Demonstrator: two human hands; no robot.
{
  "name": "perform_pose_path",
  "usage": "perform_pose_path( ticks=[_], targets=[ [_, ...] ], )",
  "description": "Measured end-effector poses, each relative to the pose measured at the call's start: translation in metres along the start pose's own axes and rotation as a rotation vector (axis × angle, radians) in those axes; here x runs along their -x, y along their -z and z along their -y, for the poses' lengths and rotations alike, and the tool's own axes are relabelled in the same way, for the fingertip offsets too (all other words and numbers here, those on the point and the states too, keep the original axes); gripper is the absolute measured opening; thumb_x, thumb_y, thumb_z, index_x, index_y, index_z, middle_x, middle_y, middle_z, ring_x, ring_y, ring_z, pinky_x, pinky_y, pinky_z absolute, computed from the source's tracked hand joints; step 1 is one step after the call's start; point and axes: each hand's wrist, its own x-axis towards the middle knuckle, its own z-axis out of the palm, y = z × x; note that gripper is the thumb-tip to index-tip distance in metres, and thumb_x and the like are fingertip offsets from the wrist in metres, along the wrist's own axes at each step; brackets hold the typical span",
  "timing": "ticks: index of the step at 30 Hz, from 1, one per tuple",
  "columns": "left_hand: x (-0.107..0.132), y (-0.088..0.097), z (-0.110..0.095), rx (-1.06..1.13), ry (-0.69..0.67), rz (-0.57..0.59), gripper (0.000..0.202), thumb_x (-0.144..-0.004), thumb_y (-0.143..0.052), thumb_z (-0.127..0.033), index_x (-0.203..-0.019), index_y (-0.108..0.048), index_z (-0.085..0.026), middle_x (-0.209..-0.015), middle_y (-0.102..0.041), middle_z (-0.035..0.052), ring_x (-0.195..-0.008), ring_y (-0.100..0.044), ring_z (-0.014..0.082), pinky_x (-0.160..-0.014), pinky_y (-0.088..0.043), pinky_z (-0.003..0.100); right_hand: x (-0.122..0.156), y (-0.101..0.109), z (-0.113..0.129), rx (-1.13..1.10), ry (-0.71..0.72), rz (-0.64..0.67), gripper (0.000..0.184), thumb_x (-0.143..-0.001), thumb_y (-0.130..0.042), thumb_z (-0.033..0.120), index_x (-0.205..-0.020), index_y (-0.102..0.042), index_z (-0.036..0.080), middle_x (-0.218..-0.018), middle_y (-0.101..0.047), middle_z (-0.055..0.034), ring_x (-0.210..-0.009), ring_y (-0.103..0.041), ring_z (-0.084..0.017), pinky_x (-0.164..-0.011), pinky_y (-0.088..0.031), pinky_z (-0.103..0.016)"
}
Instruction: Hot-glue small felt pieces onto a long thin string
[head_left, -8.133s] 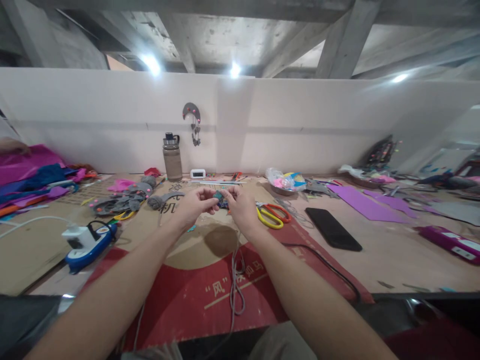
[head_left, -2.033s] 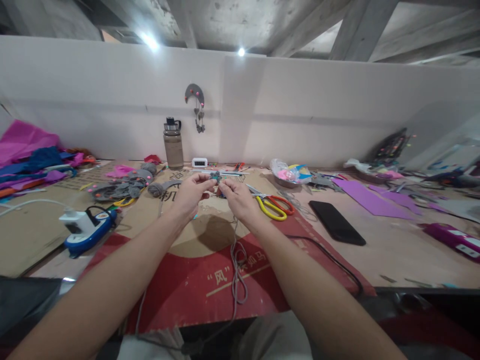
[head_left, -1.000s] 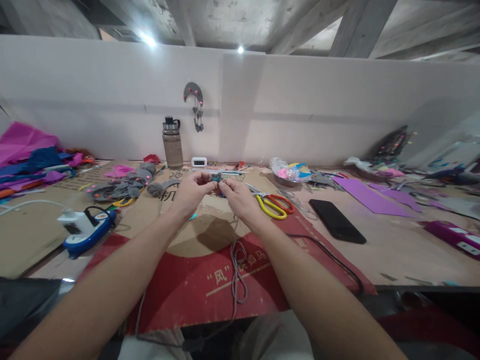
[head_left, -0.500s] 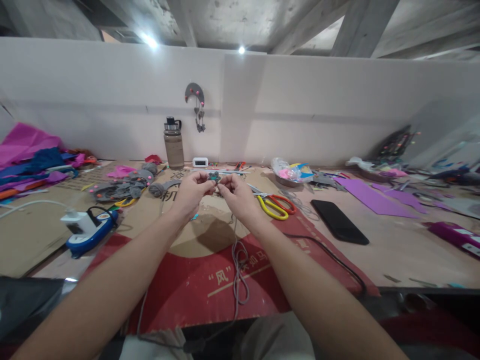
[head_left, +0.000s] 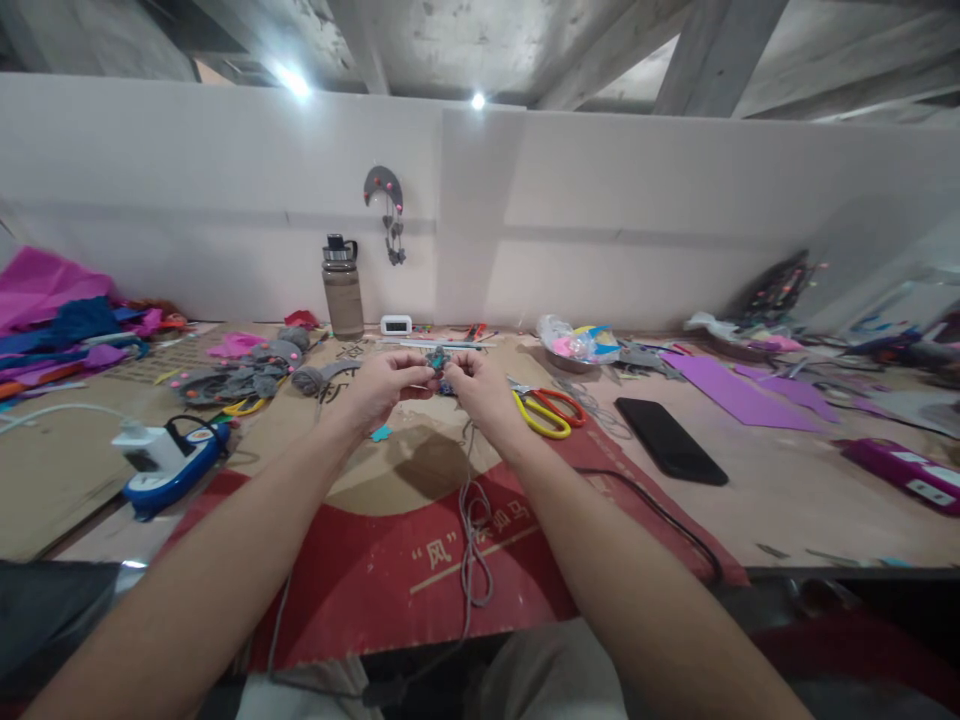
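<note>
My left hand point(head_left: 390, 388) and my right hand point(head_left: 478, 385) meet over the middle of the table, fingertips pinched on a small grey and teal piece point(head_left: 437, 360). It looks like felt, but it is mostly covered by the fingers and too small to name surely. A thin grey cord point(head_left: 475, 560) hangs below my right hand and lies in loops on the red and brown cardboard point(head_left: 345, 590). Beneath my left hand sits a small teal scrap point(head_left: 381, 433). Scissors point(head_left: 551, 412) with yellow and orange handles lie just right of my right hand.
Right of the scissors lies a black phone point(head_left: 670, 440), with purple sheets point(head_left: 742, 392) beyond. A bottle point(head_left: 343, 290), a small white clock point(head_left: 396, 325) and a bowl point(head_left: 574, 360) stand along the back. At left are a blue power strip point(head_left: 176, 482) and grey felt pieces point(head_left: 240, 375).
The view has shifted slightly. Both hands stay together on the small piece, its teal part now turned more into view. The teal scrap below my left hand shows more fully.
</note>
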Motion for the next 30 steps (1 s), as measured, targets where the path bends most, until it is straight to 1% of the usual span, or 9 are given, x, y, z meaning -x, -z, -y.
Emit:
perform_pose_path(
  ticks=[4,9,11,13,15,20,25,28,30],
  targets=[
    [-0.001,0.002,0.002,-0.109,-0.05,-0.048,0.02,-0.061,-0.073,-0.03,-0.061,-0.062,-0.013,-0.058,-0.059,0.0016,-0.055,-0.053,0.0097,-0.058,-0.043,0.025,0.0,0.0,0.0,-0.033,-0.055,0.01,0.011,-0.07,-0.05,0.028,-0.064,-0.047,0.019,-0.054,-0.043,0.006,-0.049,-0.039,-0.008,-0.048,-0.03,-0.021],
    [-0.002,0.002,0.004,-0.005,0.0,-0.111,0.019,-0.062,-0.073,-0.028,-0.061,-0.061,-0.013,-0.059,-0.058,0.0011,-0.049,-0.048,0.0061,-0.051,-0.04,0.021,0.0,-0.001,0.003,-0.427,-0.197,0.154,0.021,-0.069,-0.056,0.038,-0.068,-0.046,0.019,-0.049,-0.031,0.0096,-0.041,-0.026,-0.004,-0.041,-0.021,-0.019],
    [-0.002,0.002,0.005,0.03,0.016,-0.123,0.019,-0.062,-0.073,-0.027,-0.062,-0.061,-0.013,-0.06,-0.059,0.0012,-0.049,-0.047,0.0055,-0.051,-0.04,0.02,0.0,0.0,0.005,-0.557,-0.223,0.203,0.022,-0.066,-0.06,0.036,-0.07,-0.047,0.019,-0.051,-0.03,0.0103,-0.041,-0.024,-0.003,-0.04,-0.019,-0.018],
    [-0.002,0.002,0.005,0.039,0.017,-0.134,0.019,-0.062,-0.073,-0.027,-0.063,-0.061,-0.013,-0.061,-0.059,0.0013,-0.049,-0.048,0.0054,-0.051,-0.04,0.02,0.0,0.0,0.006,-0.61,-0.225,0.212,0.021,-0.064,-0.061,0.033,-0.072,-0.049,0.018,-0.052,-0.032,0.0101,-0.042,-0.024,-0.003,-0.04,-0.018,-0.017],
    [-0.002,0.001,0.005,0.033,0.009,-0.145,0.019,-0.062,-0.073,-0.027,-0.063,-0.06,-0.013,-0.061,-0.059,0.0013,-0.049,-0.049,0.0057,-0.051,-0.041,0.02,0.0,-0.001,0.005,-0.576,-0.211,0.191,0.019,-0.064,-0.061,0.031,-0.074,-0.05,0.018,-0.053,-0.034,0.0096,-0.042,-0.026,-0.003,-0.04,-0.02,-0.017],
    [0.0,-0.003,0.005,-0.046,-0.036,-0.171,0.021,-0.06,-0.073,-0.028,-0.065,-0.058,-0.014,-0.059,-0.057,-0.0005,-0.052,-0.051,0.0073,-0.054,-0.043,0.022,-0.002,-0.003,-0.004,-0.35,-0.14,0.125,0.016,-0.07,-0.055,0.034,-0.071,-0.049,0.02,-0.051,-0.038,0.0085,-0.042,-0.033,-0.005,-0.041,-0.027,-0.018],
    [0.004,-0.007,0.002,-0.239,-0.088,-0.078,0.015,-0.064,-0.067,-0.027,-0.066,-0.059,-0.015,-0.058,-0.055,-0.0015,-0.055,-0.051,0.0088,-0.056,-0.043,0.023,-0.004,0.0,-0.006,-0.105,-0.091,0.093,0.011,-0.072,-0.048,0.029,-0.067,-0.046,0.02,-0.053,-0.042,0.0066,-0.045,-0.037,-0.007,-0.045,-0.03,-0.02],
    [0.003,-0.005,0.0,-0.332,-0.07,-0.036,0.012,-0.064,-0.064,-0.026,-0.068,-0.06,-0.015,-0.058,-0.054,-0.002,-0.055,-0.049,0.0088,-0.053,-0.04,0.022,-0.003,0.003,-0.002,0.077,-0.029,0.089,0.009,-0.072,-0.048,0.026,-0.067,-0.048,0.019,-0.055,-0.046,0.0053,-0.05,-0.041,-0.008,-0.049,-0.031,-0.021],
    [0.002,-0.001,-0.001,-0.361,-0.056,-0.04,0.015,-0.066,-0.062,-0.03,-0.07,-0.06,-0.015,-0.059,-0.054,-0.0019,-0.054,-0.048,0.0089,-0.051,-0.04,0.022,-0.002,0.005,-0.001,0.17,0.03,0.104,0.006,-0.072,-0.049,0.024,-0.07,-0.05,0.019,-0.056,-0.047,0.0049,-0.052,-0.042,-0.009,-0.051,-0.031,-0.022]
  ],
)
